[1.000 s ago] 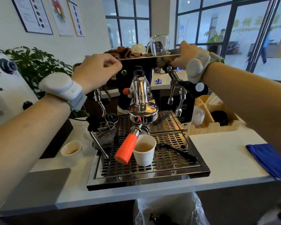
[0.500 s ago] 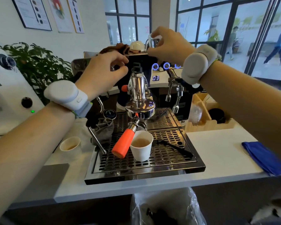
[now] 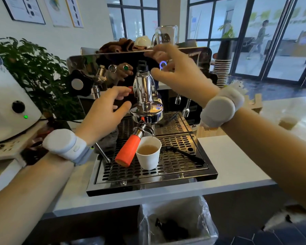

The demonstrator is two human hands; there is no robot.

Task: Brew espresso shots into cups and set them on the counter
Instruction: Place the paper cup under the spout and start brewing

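Observation:
A white paper cup [image 3: 148,157] holding pale brown espresso stands on the drip tray [image 3: 166,175] of the chrome espresso machine [image 3: 99,59]. It sits under the portafilter with the orange handle [image 3: 128,152], which is locked into the group head [image 3: 146,96]. My left hand [image 3: 104,113] hovers just left of the group head, fingers relaxed, fingertips by a small red knob [image 3: 130,89]. My right hand [image 3: 178,75] is raised in front of the machine's panel, fingers spread, near a glowing blue ring button [image 3: 162,64]. Neither hand holds anything.
A white grinder [image 3: 9,103] and a plant [image 3: 34,68] stand at left. A glass jug [image 3: 166,35] and brown cloths [image 3: 120,45] lie on the machine's top. A black brush [image 3: 184,153] lies on the tray. A lined bin [image 3: 177,223] sits below the counter; stacked cups [image 3: 223,68] stand behind.
Both hands came down from the machine's top edge. The left dropped beside the group head; the right moved from the glass jug to the front panel. The view moved closer.

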